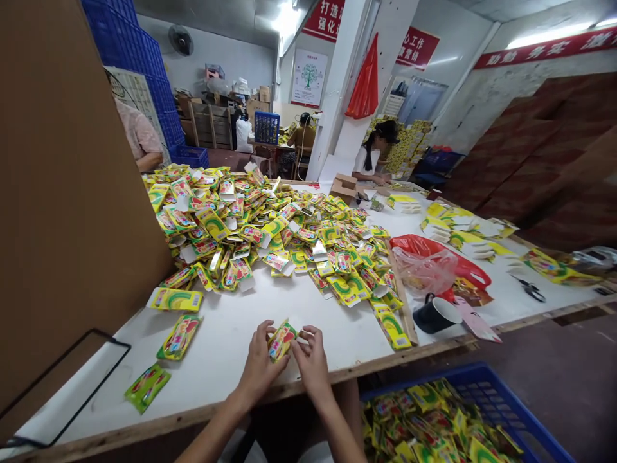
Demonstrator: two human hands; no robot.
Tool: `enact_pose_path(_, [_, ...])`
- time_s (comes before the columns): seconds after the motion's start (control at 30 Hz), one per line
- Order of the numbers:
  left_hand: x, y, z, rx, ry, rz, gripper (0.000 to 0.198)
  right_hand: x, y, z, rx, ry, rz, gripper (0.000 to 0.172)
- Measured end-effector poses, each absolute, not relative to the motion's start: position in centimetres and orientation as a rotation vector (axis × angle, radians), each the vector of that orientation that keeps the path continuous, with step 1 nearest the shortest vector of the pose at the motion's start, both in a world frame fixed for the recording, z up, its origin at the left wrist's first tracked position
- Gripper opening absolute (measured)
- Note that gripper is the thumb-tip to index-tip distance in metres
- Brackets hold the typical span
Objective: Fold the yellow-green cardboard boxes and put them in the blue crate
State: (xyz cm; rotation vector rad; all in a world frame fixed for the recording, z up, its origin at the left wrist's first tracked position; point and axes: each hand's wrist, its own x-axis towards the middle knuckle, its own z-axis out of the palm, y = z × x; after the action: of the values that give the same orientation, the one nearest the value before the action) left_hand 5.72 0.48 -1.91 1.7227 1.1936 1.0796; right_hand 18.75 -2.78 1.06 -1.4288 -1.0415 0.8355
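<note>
Tabletop (222,350) between heap (241,215) and edge (357,371); packet (283,339) in closed left grip (260,368), right grip (313,366) parted, possibly touching.

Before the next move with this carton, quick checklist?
1. Small carton held: ok, in the left hand.
2. Right hand gripping it too: cannot tell; it is at the carton's right side.
3. Carton's ends closed: cannot tell, partly covered by fingers.
4. Pile cartons all closed: not ok, several flaps stand open.
5. Mug apart from hands: ok, off to the right.
6. Scissors apart from hands: ok, farther right.
</note>
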Motion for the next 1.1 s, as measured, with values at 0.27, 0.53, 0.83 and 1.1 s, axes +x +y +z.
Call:
enact_pose_path(0.27, [3.6, -0.2, -0.5, 1.497, 1.009, 1.107, 0.036, 17.8, -2.3, 0.4, -1.284, -1.171, 0.979, 0.029])
enact_pose_path(0.53, [3.3, 0.4, 0.3, 1.572, 0.893, 1.023, 0.023, 19.0, -2.3, 0.1, -1.301, -1.303, 0.941, 0.019])
enact_pose_path(0.83, [4.2, -0.7, 1.0, 1.56, 0.943, 1.183, 0.023, 18.3, -2.0, 0.6, -1.275, -1.239, 0.842, 0.019])
enact_pose_path(1.1, [4.1, -1.0, 2.0, 1.565, 1.053, 1.248, 0.016, 18.0, -2.5, 1.9, -1.3, -1.44, 0.845, 0.018])
